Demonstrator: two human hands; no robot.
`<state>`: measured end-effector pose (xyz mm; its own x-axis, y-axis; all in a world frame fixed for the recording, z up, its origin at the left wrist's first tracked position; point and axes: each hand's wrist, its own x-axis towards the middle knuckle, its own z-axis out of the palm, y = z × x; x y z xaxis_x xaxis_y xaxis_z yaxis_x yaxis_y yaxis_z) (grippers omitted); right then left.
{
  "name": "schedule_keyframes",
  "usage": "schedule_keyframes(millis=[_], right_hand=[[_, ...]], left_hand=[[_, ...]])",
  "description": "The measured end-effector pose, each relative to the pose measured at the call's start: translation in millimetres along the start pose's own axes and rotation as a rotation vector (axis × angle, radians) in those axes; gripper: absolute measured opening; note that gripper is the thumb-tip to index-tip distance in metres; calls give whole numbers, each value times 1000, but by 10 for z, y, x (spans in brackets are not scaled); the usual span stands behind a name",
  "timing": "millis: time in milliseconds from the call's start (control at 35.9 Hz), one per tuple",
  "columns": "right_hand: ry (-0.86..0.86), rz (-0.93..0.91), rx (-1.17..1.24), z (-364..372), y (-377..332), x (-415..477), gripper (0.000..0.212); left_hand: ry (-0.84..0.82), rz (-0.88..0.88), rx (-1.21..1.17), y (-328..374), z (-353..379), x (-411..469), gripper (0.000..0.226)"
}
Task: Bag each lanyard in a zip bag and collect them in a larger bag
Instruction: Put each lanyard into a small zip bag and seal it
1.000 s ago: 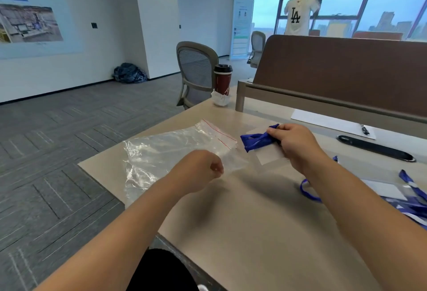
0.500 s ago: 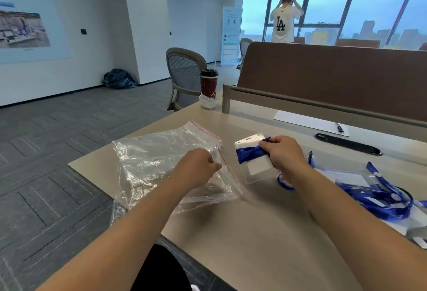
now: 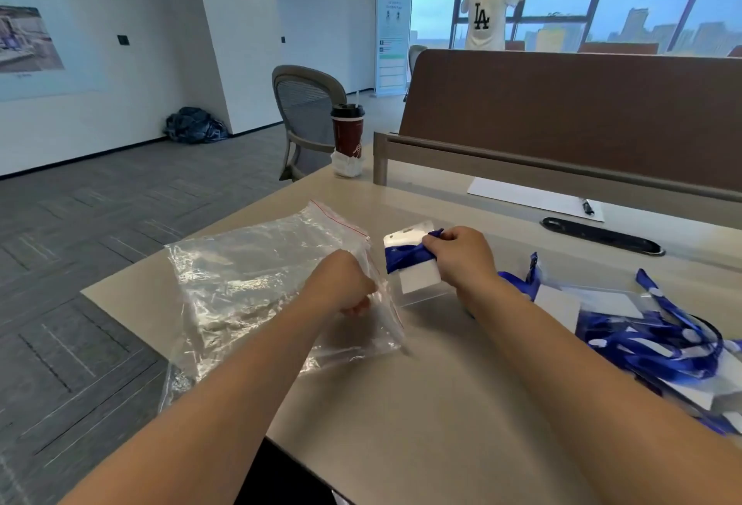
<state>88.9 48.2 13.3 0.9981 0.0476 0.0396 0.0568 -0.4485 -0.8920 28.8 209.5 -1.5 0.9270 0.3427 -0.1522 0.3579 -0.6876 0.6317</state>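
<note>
Clear plastic large zip bag (image 3: 257, 283) lies crumpled on the counter (image 3: 441, 404), left of centre in the frame. Its red-lined mouth faces right, and part of the bag overhangs the counter's near left edge. What lies inside it cannot be made out.

A small zip bag (image 3: 413, 275) sits just right of that mouth. It holds a white card with a blue lanyard (image 3: 405, 257) wrapped across it. Whether its lower edge touches the counter cannot be told.

At the right edge of the frame lies a pile of lanyards (image 3: 662, 340), blue straps tangled with clear sleeves and white cards.

The left hand (image 3: 345, 283) reaches in from the lower left, knuckles up. Its fingers (image 3: 355, 308) are curled and pinch the plastic at the mouth of the large zip bag.

The right hand (image 3: 461, 259) comes in from the lower right. Its fingers (image 3: 439, 240) are closed tightly on the small zip bag at its right side, over the blue strap.

Towards the upper centre of the frame, a red cup (image 3: 347, 131) with a dark lid stands at the counter's far corner. A sheet of paper (image 3: 530, 197) with a pen (image 3: 588, 208) on it lies at the upper right.
</note>
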Motion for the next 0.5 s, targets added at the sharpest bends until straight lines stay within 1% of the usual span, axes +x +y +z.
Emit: schedule_keyframes(millis=[111, 250, 390, 501], right_hand=[[5, -13, -3, 65, 17, -8, 17], [-3, -21, -23, 80, 57, -25, 14], [9, -16, -27, 47, 58, -76, 18], [10, -51, -65, 34, 66, -131, 15]], left_hand=[[-17, 39, -116, -29, 9, -38, 21], [-63, 31, -292, -17, -31, -65, 14], [-74, 19, -458, -27, -53, -68, 11], [-111, 50, -555, -25, -34, -88, 9]])
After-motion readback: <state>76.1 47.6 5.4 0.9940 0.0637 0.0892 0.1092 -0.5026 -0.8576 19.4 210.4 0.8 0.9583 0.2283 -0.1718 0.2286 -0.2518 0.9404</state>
